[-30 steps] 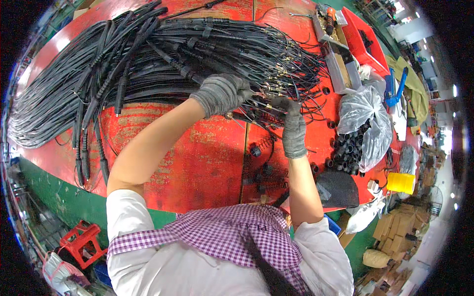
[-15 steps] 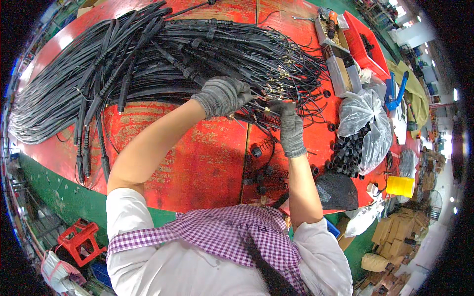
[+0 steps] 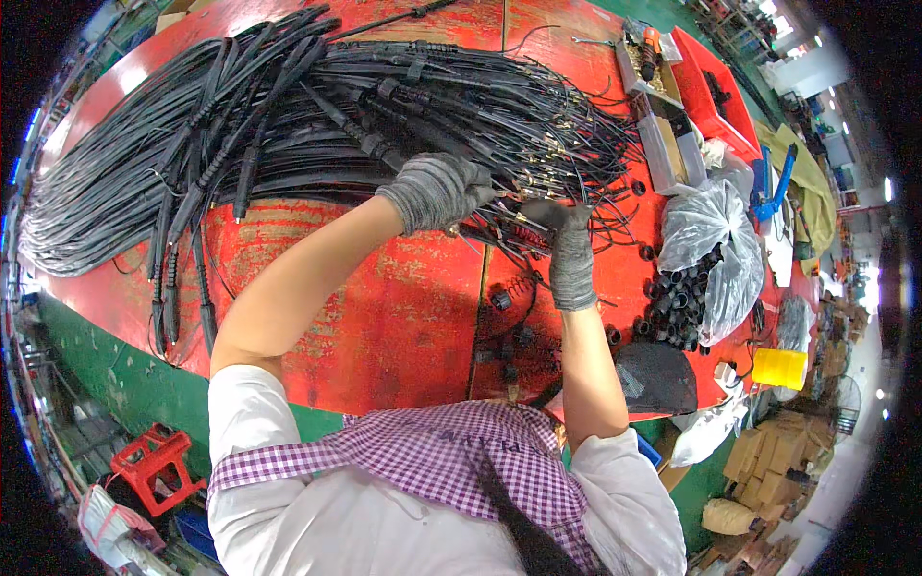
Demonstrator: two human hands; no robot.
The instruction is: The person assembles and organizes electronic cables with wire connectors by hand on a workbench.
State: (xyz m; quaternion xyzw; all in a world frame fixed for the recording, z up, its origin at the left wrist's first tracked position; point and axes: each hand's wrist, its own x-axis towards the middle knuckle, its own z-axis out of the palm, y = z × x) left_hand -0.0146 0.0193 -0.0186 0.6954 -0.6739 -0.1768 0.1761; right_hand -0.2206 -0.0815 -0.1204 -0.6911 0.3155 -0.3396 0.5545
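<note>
At frame centre, the grey-knit-gloved left hand (image 3: 444, 192) and matching right hand (image 3: 570, 245) are apart, beside the long black cable bundle (image 3: 317, 163) at upper left; their grip, I cannot tell. Steadiness suits such thin, metal-tipped wire ends (image 3: 562, 154).

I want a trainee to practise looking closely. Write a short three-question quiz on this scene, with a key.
1. True or false: the left hand and the right hand are both gloved.
2. Multiple choice: what colour is the open bin near the far right corner of the table?
A) Yellow
B) Red
C) Blue
3. Fill in the gap: seen from the person's side, the large bundle of black cables lies to the ____ of the clear plastic bag.

Key
1. True
2. B
3. Left
</note>
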